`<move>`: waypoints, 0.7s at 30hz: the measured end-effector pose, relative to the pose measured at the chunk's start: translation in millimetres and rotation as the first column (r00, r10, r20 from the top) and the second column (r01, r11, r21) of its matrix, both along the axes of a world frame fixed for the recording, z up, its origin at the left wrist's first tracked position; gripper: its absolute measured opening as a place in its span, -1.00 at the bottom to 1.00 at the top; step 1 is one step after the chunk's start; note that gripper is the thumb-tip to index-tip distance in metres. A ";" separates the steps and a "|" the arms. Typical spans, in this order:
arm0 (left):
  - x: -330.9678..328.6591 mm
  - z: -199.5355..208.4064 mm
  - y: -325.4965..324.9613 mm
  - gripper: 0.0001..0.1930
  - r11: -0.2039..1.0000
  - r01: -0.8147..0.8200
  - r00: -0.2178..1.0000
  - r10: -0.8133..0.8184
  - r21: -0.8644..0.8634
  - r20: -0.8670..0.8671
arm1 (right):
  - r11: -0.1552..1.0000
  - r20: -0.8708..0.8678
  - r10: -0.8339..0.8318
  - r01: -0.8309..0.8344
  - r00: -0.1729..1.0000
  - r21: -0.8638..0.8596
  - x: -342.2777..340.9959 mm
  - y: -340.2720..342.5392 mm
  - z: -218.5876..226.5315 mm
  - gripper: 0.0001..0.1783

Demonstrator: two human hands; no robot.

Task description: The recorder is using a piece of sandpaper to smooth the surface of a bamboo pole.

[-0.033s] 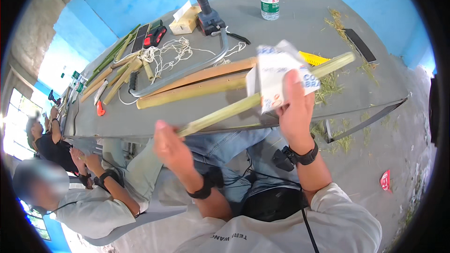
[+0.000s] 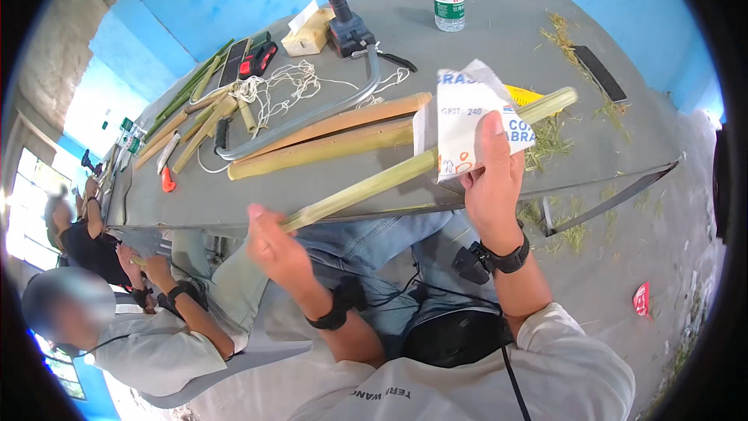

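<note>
A pale green bamboo stick [image 2: 366,191] slants up to the right across the table's near edge. Its lower left end is pinched in the fingers of my left hand [image 2: 279,245]. My right hand [image 2: 499,175] presses a folded sheet of white-backed sandpaper [image 2: 467,121] around the stick near its far end, thumb on top. The stick's tip sticks out beyond the paper. Behind the stick lie a thicker bamboo piece [image 2: 335,144] and a brownish bamboo piece [image 2: 351,118]. Part of a yellow object [image 2: 523,97] shows behind the sandpaper.
On the grey table [image 2: 514,23] are a hacksaw [image 2: 364,96], white string [image 2: 276,90], a cordless drill [image 2: 336,0], a tissue pack [image 2: 308,35], a water bottle [image 2: 449,4] and a black phone [image 2: 600,74]. Shavings [image 2: 549,144] lie right. A co-worker [image 2: 156,343] sits at my left.
My left hand has shifted slightly left, drawing the bamboo stick along with it, so less of its tip sticks out past the sandpaper. My right hand has barely moved.
</note>
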State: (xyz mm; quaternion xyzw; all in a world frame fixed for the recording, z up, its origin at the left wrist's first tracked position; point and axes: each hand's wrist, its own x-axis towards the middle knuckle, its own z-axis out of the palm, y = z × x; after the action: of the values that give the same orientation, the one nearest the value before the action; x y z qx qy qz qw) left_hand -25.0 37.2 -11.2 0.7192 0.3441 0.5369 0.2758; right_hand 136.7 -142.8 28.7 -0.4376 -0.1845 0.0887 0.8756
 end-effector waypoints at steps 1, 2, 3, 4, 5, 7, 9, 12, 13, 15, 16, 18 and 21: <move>-7.1 -1.6 9.3 -0.49 0.998 -0.041 0.996 0.038 0.048 0.076 | 1.000 -0.005 -0.005 0.005 1.000 0.002 -2.5 -0.7 2.2 -0.61; -9.3 -1.3 10.6 -0.49 0.998 -0.041 0.997 0.037 0.054 0.075 | 1.000 0.012 0.016 -0.016 1.000 -0.013 -5.0 2.7 4.5 -0.60; -11.1 -0.7 11.2 -0.51 0.999 -0.039 0.992 0.035 0.028 0.125 | 0.999 0.029 0.036 -0.035 0.999 -0.030 -6.5 5.5 6.1 -0.59; -14.2 0.9 9.5 -0.52 0.999 -0.043 0.984 0.042 0.000 0.174 | 0.999 0.028 0.043 -0.042 0.999 -0.027 -5.5 6.0 7.6 -0.59; -12.9 1.4 5.4 -0.52 0.999 -0.049 0.984 0.048 0.002 0.174 | 0.977 0.114 0.177 -0.161 0.978 -0.140 -2.4 6.0 9.4 -0.60; 3.4 -1.9 -12.7 -0.53 1.000 0.008 0.997 -0.009 0.017 0.079 | 0.928 0.185 0.315 -0.261 0.931 -0.267 -2.4 9.7 6.9 -0.61; 27.7 -5.1 -31.6 -0.50 0.979 0.170 0.982 -0.178 0.115 0.060 | 0.917 0.511 0.364 -0.205 0.778 -0.341 -8.9 21.6 -1.9 -0.64; 23.9 -9.6 -31.1 -0.50 0.958 0.247 0.969 -0.239 0.145 -0.070 | 0.936 0.374 0.304 -0.202 0.876 -0.288 -10.6 17.3 -2.4 -0.66; 19.0 -9.6 -27.1 -0.53 0.983 0.162 0.974 -0.145 0.086 -0.173 | 0.918 0.180 0.318 -0.255 0.931 -0.303 -7.3 5.9 6.8 -0.57; 10.7 -0.3 -13.0 -0.54 0.993 0.110 0.991 -0.108 0.034 -0.075 | 0.965 0.127 0.187 -0.158 0.974 -0.212 1.6 4.0 3.3 -0.60; 8.0 3.9 -9.3 -0.54 0.998 0.063 0.998 -0.062 -0.019 0.017 | 0.991 0.060 0.058 -0.050 0.997 -0.122 3.2 4.3 2.4 -0.61; 4.8 4.3 -7.6 -0.54 0.999 0.045 0.997 -0.045 0.001 0.061 | 0.997 0.013 -0.041 0.042 0.999 -0.069 -1.4 9.7 6.8 -0.63; -0.8 5.9 -3.4 -0.56 0.998 0.020 0.997 -0.025 0.061 0.078 | 0.997 -0.023 -0.073 0.073 0.997 -0.003 2.4 8.2 6.9 -0.63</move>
State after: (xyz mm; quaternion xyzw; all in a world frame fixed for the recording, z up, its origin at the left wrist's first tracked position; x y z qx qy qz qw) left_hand -25.8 33.7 -5.3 0.7092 0.3085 0.5719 0.2737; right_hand 139.1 -134.6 35.6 -0.4437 -0.1585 0.0620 0.8798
